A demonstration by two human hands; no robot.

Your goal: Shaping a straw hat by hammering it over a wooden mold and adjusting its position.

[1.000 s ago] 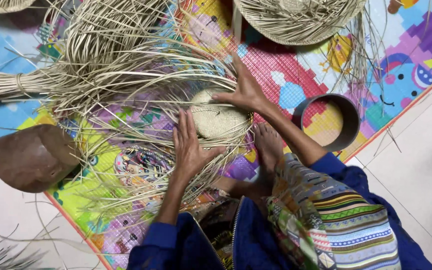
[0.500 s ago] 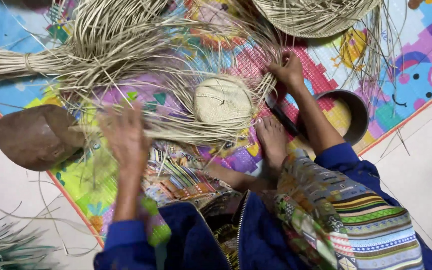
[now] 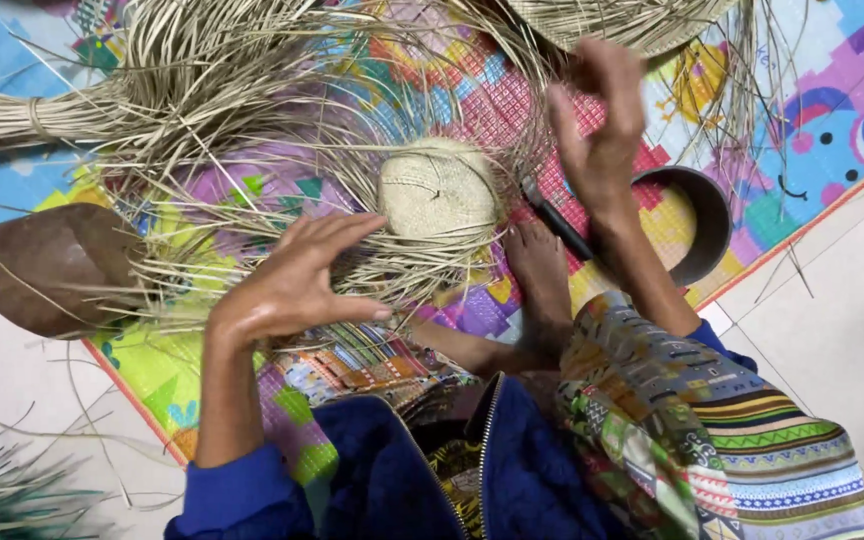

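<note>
1. Your left hand [image 3: 297,280]: half a second ago it was raised and blurred over the left-hand straw; it now hovers palm-down just left of the woven piece, fingers spread wide and gripping nothing, fingertips over the loose strands.
2. Your right hand [image 3: 600,125]: it has lifted from the right edge of the straw work and now stands upright above the mat, fingers loosely curled; it is blurred, and you cannot tell whether it pinches a strand.
3. One round pale woven straw disc [image 3: 439,190]: it lies on the mat between your two hands, its unwoven strands fanning out on all sides. Its place on the mat matches the earlier frame.
4. One bare foot [image 3: 540,262]: it rests just right of and below the disc, on the trailing strands.
5. One dark slim stick-like tool [image 3: 556,218]: it lies slanted on the mat between the foot and the bowl.
6. One round brown bowl [image 3: 704,205]: it sits on the mat's right edge, near your right wrist.
7. One brown rounded stone-like object [image 3: 47,268]: it lies at the mat's left edge, well apart from the disc.
8. One tied bundle of pale straw [image 3: 102,100]: upper left, spreading toward the disc.
9. One colourful patterned play mat [image 3: 832,110]: it lies under everything listed.
</note>
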